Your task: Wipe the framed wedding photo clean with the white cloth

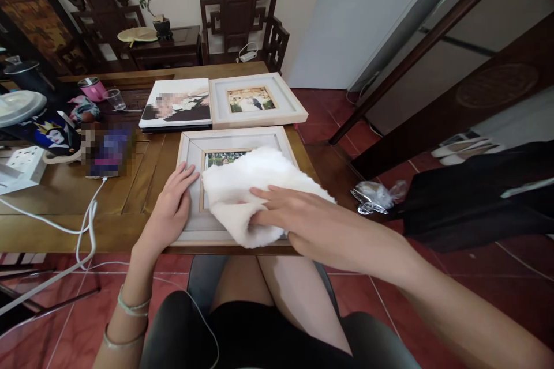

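Note:
A light wooden picture frame (236, 131) with a wide pale mat lies flat at the table's near edge. A fluffy white cloth (264, 170) covers much of it and hides most of its photo. My right hand (281, 207) presses on the cloth and grips it, some fingers tucked into a fold. On the frame's left side rests my left hand (175, 204), its fingers stretched out and holding nothing. Just behind stand a second framed photo (253, 98) and a white-edged photo album or panel (177, 102), side by side.
On the wooden table (151, 176), a phone (110, 150) with a white cable lies to the left. Nearby are a large lidded cup (52, 132), a pink mug (93, 89), a clear glass (116, 99) and a white box (21, 167). A crumpled plastic bag (378, 193) sits right.

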Demonstrator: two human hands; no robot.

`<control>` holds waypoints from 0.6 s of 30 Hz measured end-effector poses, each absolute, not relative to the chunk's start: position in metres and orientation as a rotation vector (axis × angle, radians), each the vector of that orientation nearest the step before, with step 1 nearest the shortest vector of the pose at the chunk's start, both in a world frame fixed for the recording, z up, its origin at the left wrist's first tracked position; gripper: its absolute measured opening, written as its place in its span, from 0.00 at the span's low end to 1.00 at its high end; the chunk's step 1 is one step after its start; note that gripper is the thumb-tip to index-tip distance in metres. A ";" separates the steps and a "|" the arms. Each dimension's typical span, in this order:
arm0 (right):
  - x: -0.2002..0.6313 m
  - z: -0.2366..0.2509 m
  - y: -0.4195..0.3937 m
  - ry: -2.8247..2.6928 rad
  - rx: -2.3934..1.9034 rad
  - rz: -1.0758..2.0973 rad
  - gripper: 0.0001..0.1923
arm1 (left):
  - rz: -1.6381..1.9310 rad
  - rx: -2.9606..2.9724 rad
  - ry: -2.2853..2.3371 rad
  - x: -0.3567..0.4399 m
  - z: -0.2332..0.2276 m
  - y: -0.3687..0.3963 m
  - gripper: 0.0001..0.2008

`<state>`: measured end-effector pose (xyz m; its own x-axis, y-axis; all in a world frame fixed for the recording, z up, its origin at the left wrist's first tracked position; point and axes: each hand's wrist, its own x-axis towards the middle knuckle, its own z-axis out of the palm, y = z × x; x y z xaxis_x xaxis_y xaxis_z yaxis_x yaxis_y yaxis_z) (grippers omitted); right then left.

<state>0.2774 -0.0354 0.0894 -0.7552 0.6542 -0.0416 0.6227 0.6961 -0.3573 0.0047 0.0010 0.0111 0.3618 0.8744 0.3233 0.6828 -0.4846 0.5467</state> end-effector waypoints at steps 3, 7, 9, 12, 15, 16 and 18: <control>0.289 0.088 -0.026 -2.786 -1.196 0.488 0.33 | 0.836 2.307 1.377 0.005 0.011 0.001 0.21; 0.290 0.073 0.003 -2.683 -1.295 0.307 0.33 | 0.833 2.308 1.381 0.004 0.012 0.001 0.21; 0.284 0.065 0.016 -2.658 -1.317 0.217 0.33 | 0.826 2.307 1.380 0.004 0.012 0.000 0.21; 0.270 0.059 0.018 -2.662 -1.341 0.150 0.34 | 0.827 2.309 1.377 0.005 0.013 0.000 0.21; 0.257 0.059 0.001 -2.699 -1.294 0.201 0.34 | 0.836 2.308 1.377 0.004 0.012 0.000 0.20; 0.254 0.060 -0.007 -2.726 -1.254 0.249 0.34 | 0.840 2.310 1.376 0.004 0.011 0.001 0.20; 0.250 0.063 -0.022 -2.790 -1.160 0.355 0.33 | 0.853 2.315 1.368 0.004 0.010 0.001 0.20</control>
